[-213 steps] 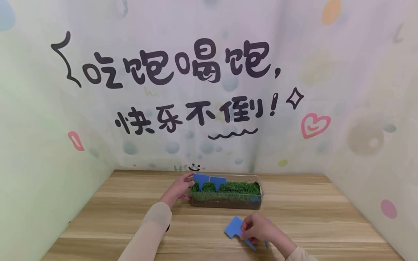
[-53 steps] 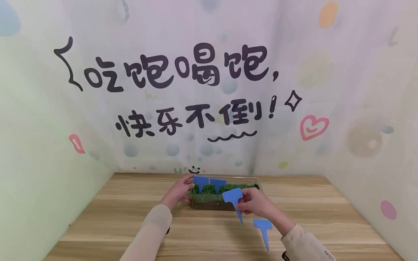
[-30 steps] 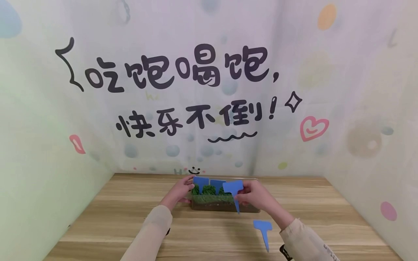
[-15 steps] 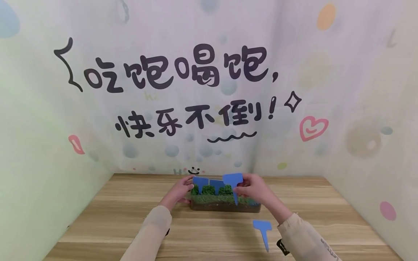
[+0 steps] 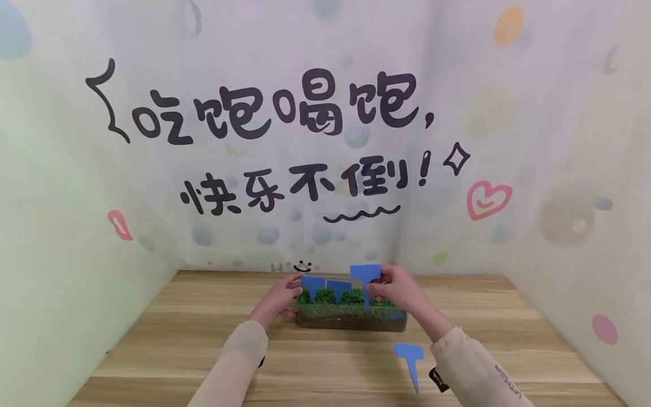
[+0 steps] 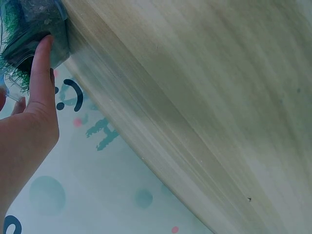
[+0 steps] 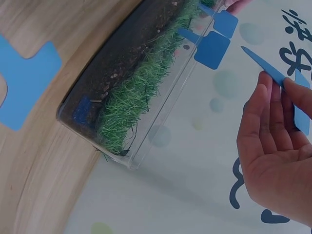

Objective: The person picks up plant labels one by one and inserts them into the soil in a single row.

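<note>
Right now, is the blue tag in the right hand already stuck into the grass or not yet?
Not yet. The right hand pinches the blue tag upright above the grass box; the right wrist view shows its pointed tip in open air.

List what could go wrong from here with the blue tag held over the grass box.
1. The right hand pinches the held tag close beside the two planted tags; pushing it down may knock the nearer one askew.
2. The left hand touches only the end of the grass box, so a hard push might slide or tip it.
3. The right sleeve hangs near the spare tag on the table and may sweep it.
</note>
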A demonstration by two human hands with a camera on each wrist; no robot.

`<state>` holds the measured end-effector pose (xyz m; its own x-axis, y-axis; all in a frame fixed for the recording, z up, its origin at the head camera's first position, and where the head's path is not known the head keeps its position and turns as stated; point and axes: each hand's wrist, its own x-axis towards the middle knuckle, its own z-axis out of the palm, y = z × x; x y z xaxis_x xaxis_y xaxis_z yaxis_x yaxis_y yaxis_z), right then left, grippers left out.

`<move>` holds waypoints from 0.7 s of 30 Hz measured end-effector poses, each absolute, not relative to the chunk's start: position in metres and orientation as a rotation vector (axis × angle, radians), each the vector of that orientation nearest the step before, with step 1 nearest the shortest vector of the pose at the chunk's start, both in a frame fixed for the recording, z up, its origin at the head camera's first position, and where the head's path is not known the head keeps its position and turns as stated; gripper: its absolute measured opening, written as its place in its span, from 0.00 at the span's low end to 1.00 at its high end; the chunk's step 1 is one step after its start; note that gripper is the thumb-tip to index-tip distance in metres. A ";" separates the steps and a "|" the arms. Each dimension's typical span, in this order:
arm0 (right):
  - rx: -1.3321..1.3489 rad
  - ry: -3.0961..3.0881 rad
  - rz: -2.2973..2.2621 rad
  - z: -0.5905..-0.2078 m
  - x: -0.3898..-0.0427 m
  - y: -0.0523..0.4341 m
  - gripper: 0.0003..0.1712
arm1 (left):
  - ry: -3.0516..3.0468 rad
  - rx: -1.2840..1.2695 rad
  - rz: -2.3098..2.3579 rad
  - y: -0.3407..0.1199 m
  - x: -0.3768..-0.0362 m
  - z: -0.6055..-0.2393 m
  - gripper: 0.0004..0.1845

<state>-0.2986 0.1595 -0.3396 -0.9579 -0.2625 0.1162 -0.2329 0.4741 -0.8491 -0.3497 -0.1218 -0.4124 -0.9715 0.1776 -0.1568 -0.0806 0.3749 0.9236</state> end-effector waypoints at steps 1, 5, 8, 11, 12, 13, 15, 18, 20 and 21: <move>-0.450 2.668 -1.542 -0.340 -0.300 0.160 0.17 | 2.406 0.085 1.632 -0.122 -0.350 -0.413 0.29; -0.434 2.674 -1.579 -0.340 -0.305 0.160 0.16 | 2.408 0.068 1.630 -0.121 -0.350 -0.414 0.29; -0.430 2.675 -1.604 -0.340 -0.309 0.160 0.16 | 2.401 0.060 1.636 -0.122 -0.351 -0.414 0.29; -0.408 2.674 -1.630 -0.340 -0.313 0.160 0.15 | 2.408 0.058 1.630 -0.122 -0.351 -0.414 0.29; -0.402 2.676 -1.637 -0.341 -0.314 0.161 0.15 | 2.408 0.056 1.635 -0.122 -0.351 -0.415 0.29; -0.397 2.680 -1.643 -0.341 -0.316 0.161 0.15 | 2.410 0.057 1.635 -0.122 -0.351 -0.415 0.29; -0.387 2.690 -1.650 -0.342 -0.318 0.162 0.15 | 2.420 0.065 1.633 -0.122 -0.351 -0.415 0.29; -0.400 2.721 -1.644 -0.344 -0.320 0.163 0.15 | 2.424 0.074 1.637 -0.122 -0.352 -0.416 0.29; -0.403 2.736 -1.648 -0.345 -0.321 0.163 0.15 | 2.427 0.076 1.635 -0.122 -0.352 -0.416 0.29; -0.402 2.741 -1.655 -0.346 -0.322 0.163 0.15 | 2.421 0.074 1.639 -0.122 -0.352 -0.416 0.29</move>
